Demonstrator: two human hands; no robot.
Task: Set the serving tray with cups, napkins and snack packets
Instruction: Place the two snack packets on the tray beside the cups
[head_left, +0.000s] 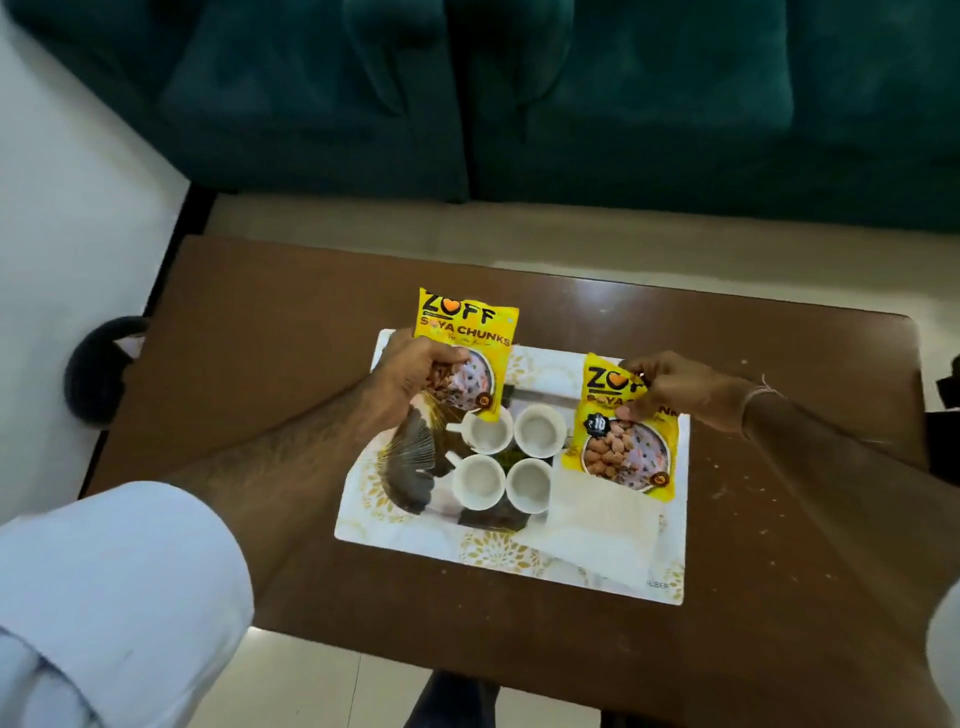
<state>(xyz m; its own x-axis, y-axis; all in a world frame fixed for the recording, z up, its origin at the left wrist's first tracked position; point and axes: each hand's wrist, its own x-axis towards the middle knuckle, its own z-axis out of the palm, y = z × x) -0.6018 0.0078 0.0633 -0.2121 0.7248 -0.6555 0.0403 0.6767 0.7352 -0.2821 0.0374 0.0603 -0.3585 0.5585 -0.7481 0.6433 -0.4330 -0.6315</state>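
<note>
Hands each gripping a yellow "ZOFF SOYA CHUNKS" packet, left hand (415, 371) one packet (467, 332), right hand (680, 387) another (623, 441), above tray (519, 561).

sofa (571, 104): dark teal green, plain
table (270, 322): brown, with pale specks toward its right end
serving tray (519, 561): white, gold floral motifs, dark fan-shaped leaf print left of the cups
cups (506, 457): four, white, pale inside
napkin (597, 525): plain white, right of the cups
left soya chunks packet (465, 332): yellow, black lettering, orange heart, picture of brown chunks
right soya chunks packet (623, 447): same yellow print, black badge
sleeve (114, 597): pale lavender-white
wrist thread (758, 389): pale
</note>
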